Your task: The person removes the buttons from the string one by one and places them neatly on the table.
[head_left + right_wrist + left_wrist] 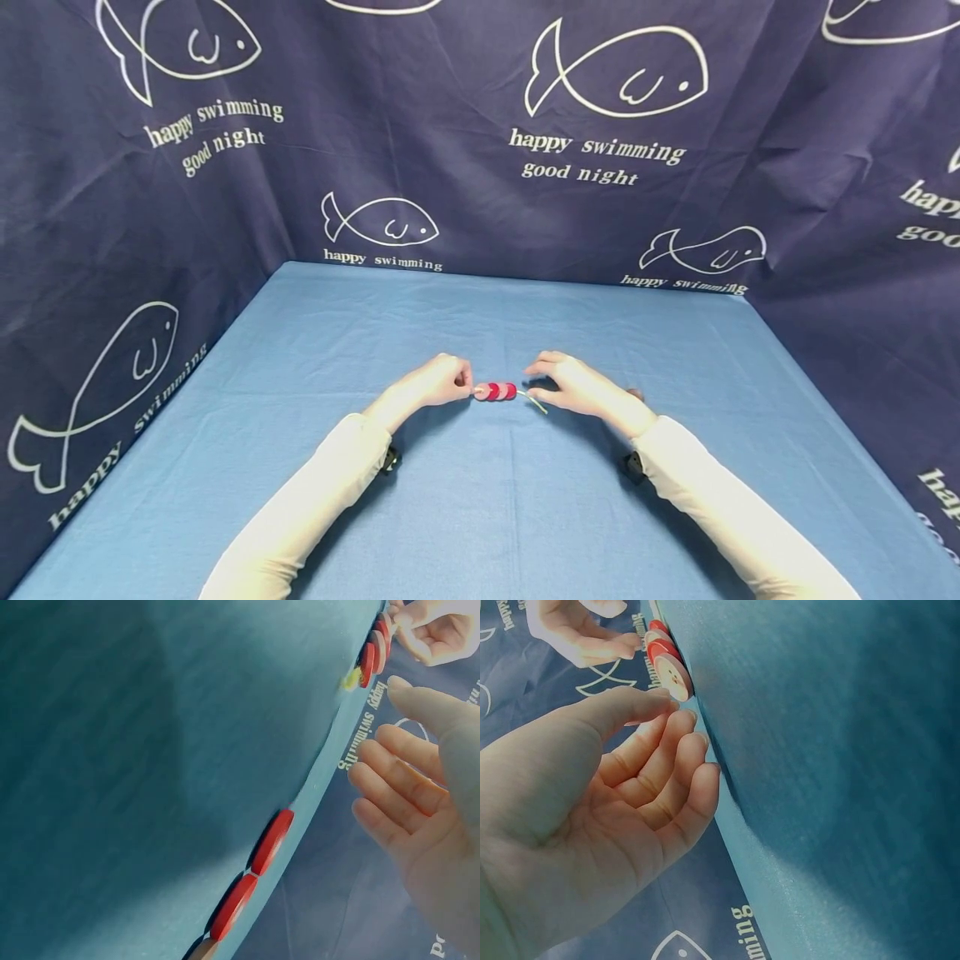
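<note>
A short row of red and pale pinkish round buttons [495, 392] is threaded together, and a thin pale green cord [536, 402] trails from its right end. My left hand [444, 380] pinches the left end of this button string, thumb and forefinger meeting right at the last pale button [674, 677]. That button shows small holes in its face. Just right of the row is my right hand [572, 386], its fingers loosely spread and holding nothing. The cord's yellow-green end [351, 679] lies near the right thumb.
More loose buttons, including a red button [272, 841], another red button [234, 906] and a brownish button [202, 950], lie by the right wrist, mostly hidden in the head view. Blue cloth [465, 500] covers the table. Dark fish-print curtains [480, 108] enclose its back and sides.
</note>
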`<act>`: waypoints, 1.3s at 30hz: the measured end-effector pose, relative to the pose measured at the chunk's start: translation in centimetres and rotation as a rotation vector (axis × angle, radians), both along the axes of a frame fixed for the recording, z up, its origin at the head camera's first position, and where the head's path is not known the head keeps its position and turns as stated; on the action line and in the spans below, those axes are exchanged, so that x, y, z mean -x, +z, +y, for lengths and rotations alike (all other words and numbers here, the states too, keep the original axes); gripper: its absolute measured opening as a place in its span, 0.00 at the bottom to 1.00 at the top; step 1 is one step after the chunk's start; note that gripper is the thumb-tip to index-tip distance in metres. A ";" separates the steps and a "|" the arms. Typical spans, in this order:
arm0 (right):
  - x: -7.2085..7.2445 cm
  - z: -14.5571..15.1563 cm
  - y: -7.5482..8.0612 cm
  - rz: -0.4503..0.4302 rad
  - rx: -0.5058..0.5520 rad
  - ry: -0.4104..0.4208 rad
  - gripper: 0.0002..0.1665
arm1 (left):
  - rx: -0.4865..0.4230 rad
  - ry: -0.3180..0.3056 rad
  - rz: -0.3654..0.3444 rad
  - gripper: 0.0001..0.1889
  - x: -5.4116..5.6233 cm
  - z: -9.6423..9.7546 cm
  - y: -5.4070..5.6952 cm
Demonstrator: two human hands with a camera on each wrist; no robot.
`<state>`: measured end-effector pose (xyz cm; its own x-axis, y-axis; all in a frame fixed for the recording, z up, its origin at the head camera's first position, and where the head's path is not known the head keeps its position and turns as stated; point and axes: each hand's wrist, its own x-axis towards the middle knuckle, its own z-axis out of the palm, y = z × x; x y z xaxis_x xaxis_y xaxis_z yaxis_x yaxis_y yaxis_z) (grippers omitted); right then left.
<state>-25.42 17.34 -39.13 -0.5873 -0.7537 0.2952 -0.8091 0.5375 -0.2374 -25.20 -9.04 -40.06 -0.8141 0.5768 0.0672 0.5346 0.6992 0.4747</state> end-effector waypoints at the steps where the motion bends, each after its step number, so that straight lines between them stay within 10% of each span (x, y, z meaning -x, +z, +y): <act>1: 0.0 -0.1 0.0 0.002 0.000 0.004 0.17 | 0.001 -0.002 0.003 0.05 0.0 0.0 0.0; 39: 0.7 -2.5 -0.1 -0.052 -0.054 0.049 0.18 | 0.006 -0.012 0.025 0.05 0.1 -0.1 -0.2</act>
